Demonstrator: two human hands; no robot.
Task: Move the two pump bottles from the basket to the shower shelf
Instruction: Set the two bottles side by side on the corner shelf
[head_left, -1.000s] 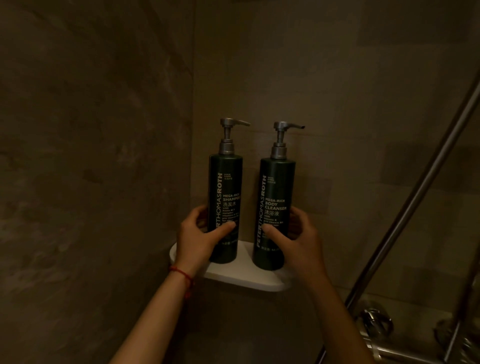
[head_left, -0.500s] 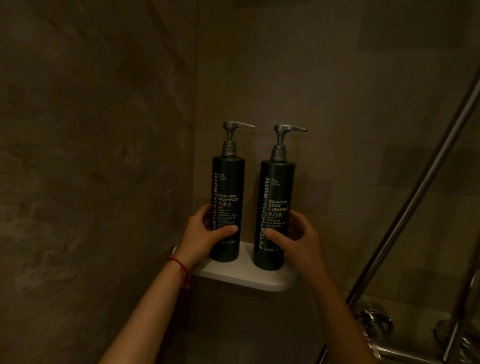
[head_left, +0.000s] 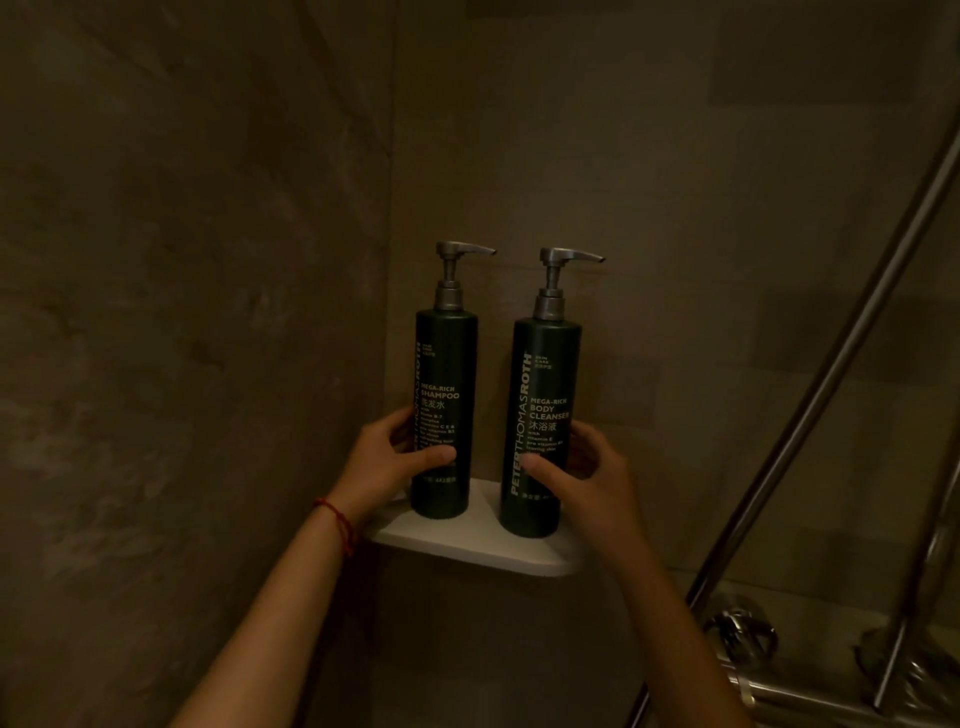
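Two dark green plastic pump bottles — shampoo (head_left: 445, 415) and body cleanser (head_left: 540, 431) — are standing upright on the white corner shower shelf (head_left: 467, 543); the left hand (head_left: 387, 465) and right hand (head_left: 589, 480) are each wrapping one low down; placing looks finished — letting go gently is what remains.

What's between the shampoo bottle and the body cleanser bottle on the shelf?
Nothing. In the head view, the shampoo bottle and body cleanser bottle stand apart, with only bare white shelf and wall tile between them.

Dark green bottles (head_left: 445, 415), white shelf (head_left: 467, 540), red wrist string (head_left: 337, 519)
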